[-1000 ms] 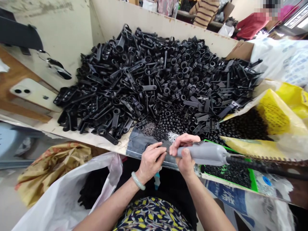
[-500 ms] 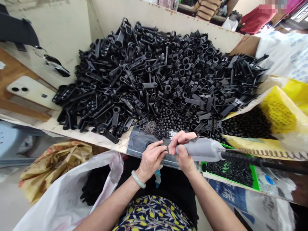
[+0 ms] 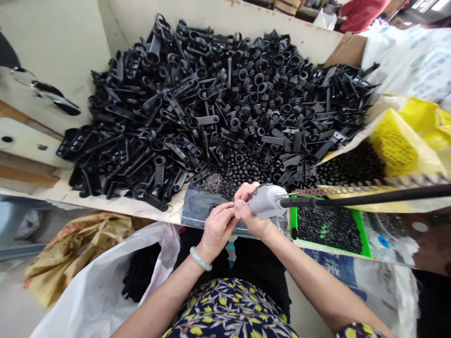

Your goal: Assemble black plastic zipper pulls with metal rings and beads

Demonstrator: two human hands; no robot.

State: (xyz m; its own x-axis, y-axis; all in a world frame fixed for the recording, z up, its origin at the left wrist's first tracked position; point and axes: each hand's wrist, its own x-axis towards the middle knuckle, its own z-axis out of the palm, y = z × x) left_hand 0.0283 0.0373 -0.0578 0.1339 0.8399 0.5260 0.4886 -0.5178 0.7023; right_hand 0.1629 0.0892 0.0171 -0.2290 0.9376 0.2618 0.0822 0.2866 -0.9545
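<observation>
My right hand [image 3: 249,212] is wrapped round a grey powered screwdriver [image 3: 265,202], tipped up so its black cable [image 3: 366,197] runs off to the right. My left hand [image 3: 217,228], with a pale green bangle at the wrist, pinches something small against the tool's tip; what it is I cannot make out. Both hands meet over a dark grey mat [image 3: 199,205] at the bench's front edge. Just beyond lie little heaps of metal screws [image 3: 213,182] and small black rings [image 3: 243,166], before a big pile of black plastic handles [image 3: 169,112].
A green tray of black bits [image 3: 329,226] sits right of my hands, with a yellow bag of black beads [image 3: 394,150] behind it. A white sack [image 3: 105,281] and a brown bag [image 3: 77,244] hang below the bench. A white phone [image 3: 24,145] lies far left.
The screwdriver has swung from lying level to tipped up toward me, its cable now higher. My hands have drawn closer together and the view has shifted left.
</observation>
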